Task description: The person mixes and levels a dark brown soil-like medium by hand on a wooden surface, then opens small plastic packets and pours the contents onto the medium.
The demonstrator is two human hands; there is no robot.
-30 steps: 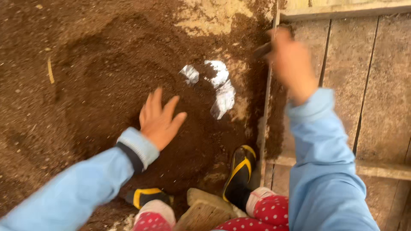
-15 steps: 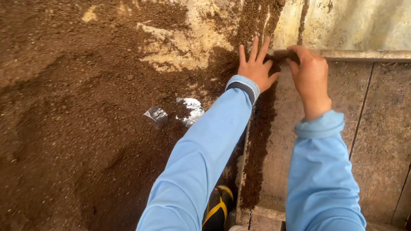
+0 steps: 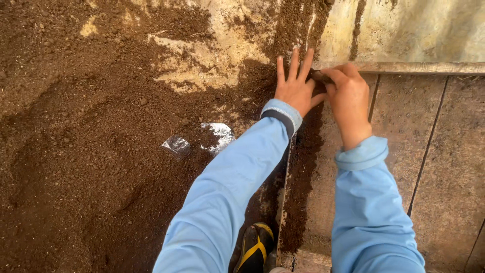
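Brown soil [image 3: 101,167] fills the left. Left hand [image 3: 295,88] presses flat, fingers spread; right hand [image 3: 348,96] curls closed, pinching soil at the board [image 3: 404,67].

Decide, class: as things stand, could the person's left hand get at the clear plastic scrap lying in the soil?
Probably yes. The left hand lies open and empty near the board edge, and only loose soil separates it from the plastic scrap.
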